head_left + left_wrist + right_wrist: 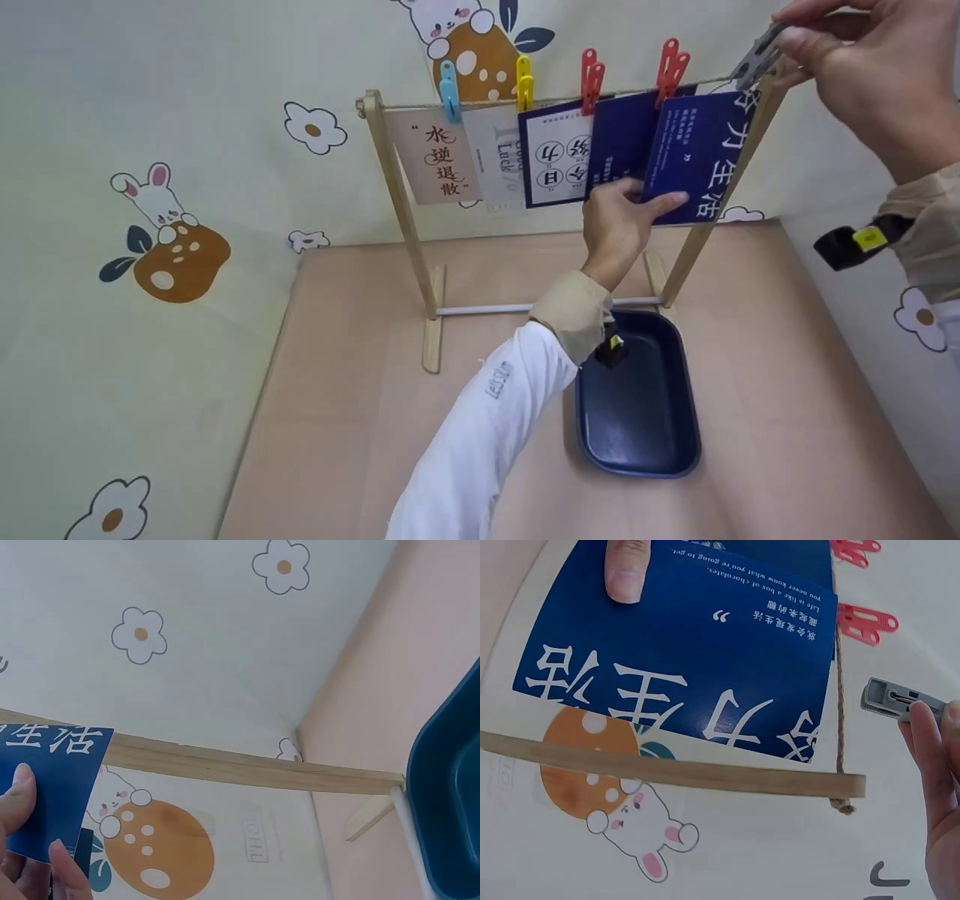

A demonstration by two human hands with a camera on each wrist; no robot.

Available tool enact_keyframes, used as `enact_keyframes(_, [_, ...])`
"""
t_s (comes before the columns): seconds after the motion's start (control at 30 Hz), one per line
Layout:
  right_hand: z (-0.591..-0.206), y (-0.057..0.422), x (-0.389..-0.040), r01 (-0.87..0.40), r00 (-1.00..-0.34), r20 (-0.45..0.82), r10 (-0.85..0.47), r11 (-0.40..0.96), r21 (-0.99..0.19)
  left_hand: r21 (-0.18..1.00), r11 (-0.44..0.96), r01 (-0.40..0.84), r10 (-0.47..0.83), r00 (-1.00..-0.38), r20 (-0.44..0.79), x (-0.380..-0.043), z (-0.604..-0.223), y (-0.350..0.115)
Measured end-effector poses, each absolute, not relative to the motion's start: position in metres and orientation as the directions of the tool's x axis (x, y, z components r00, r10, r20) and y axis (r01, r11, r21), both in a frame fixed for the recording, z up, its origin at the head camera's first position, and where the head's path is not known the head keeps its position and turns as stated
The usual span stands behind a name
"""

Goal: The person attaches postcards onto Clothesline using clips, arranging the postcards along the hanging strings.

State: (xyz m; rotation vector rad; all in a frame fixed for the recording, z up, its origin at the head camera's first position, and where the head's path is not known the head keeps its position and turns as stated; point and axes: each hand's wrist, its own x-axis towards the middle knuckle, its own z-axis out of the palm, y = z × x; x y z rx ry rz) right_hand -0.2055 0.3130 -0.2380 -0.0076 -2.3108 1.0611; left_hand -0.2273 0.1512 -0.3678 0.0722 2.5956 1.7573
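Note:
My left hand (619, 225) pinches the lower edge of a dark blue card (694, 161) with white characters, thumb across its front. The card's top edge lies along the twine (840, 705) near the right post. In my right hand (885, 82), thumb and fingers pinch a grey clothespin (759, 56) close above the card's upper right corner. The right wrist view shows this clothespin (900, 697) apart from the card (697, 652). Several other cards hang on the line, such as a pink card (431, 157), held by a blue clothespin (450, 90), yellow ones (525, 84) and red ones (592, 79).
The wooden rack (401, 202) stands on a pinkish-brown surface (360, 420), with a white bar (484, 309) low between its posts. A dark blue tray (637, 405) lies in front, partly under my left forearm. Patterned walls (225, 90) rise behind and on both sides.

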Motion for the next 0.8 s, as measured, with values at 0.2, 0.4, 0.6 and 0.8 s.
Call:
enact_keyframes(0.2, [-0.233, 0.317, -0.212, -0.137, -0.866, 0.412, 0.283, 0.659, -0.739, 0.929, 0.370, 0.028, 0.017, -1.000, 0.023, -0.232, -0.365, 0.156])
enact_keyframes(0.4, [-0.232, 0.319, -0.218, -0.070, -0.907, 0.328, 0.264, 0.673, -0.737, 0.936, 0.352, 0.022, 0.025, -1.000, 0.013, -0.236, -0.363, 0.157])
enact_keyframes(0.6, [-0.236, 0.317, -0.223, -0.067, -0.922, 0.304, 0.241, 0.672, -0.737, 0.946, 0.322, 0.023, 0.038, -0.999, 0.011, -0.237, -0.363, 0.159])
enact_keyframes(0.8, [-0.237, 0.317, -0.222, -0.008, -0.936, 0.258, 0.238, 0.719, -0.695, 0.951, 0.307, 0.014, 0.034, -0.999, 0.004, -0.239, -0.365, 0.160])
